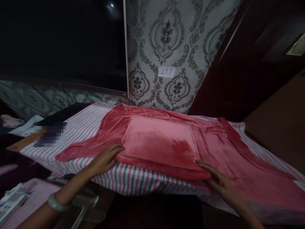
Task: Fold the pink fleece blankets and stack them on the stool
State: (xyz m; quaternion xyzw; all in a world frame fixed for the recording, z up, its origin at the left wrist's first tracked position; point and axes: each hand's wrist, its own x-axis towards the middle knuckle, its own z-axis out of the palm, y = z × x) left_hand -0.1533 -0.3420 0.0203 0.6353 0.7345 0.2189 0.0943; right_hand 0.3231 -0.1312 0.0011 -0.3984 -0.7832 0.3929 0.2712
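Observation:
A red plush cloth [157, 143] lies spread across a striped table cover [137, 179]. A raised, flat rectangle with straight edges shows at its middle; what makes that shape is hidden. Toward the left, a narrow sleeve-like strip runs out from the cloth. My left hand [107, 160], below a pale bangle [58, 202], grips the near left corner of the rectangle with the fingers on top. At the near right corner, my right hand [216, 178] has its fingers over the cloth's edge and the thumb low beside it.
Behind the table is patterned wallpaper with a paper label [166, 72] reading 277. A large dark screen [62, 41] hangs at upper left, and a dark red door [247, 60] stands at right. A white power strip [13, 202] sits at lower left, near a metal frame [85, 206].

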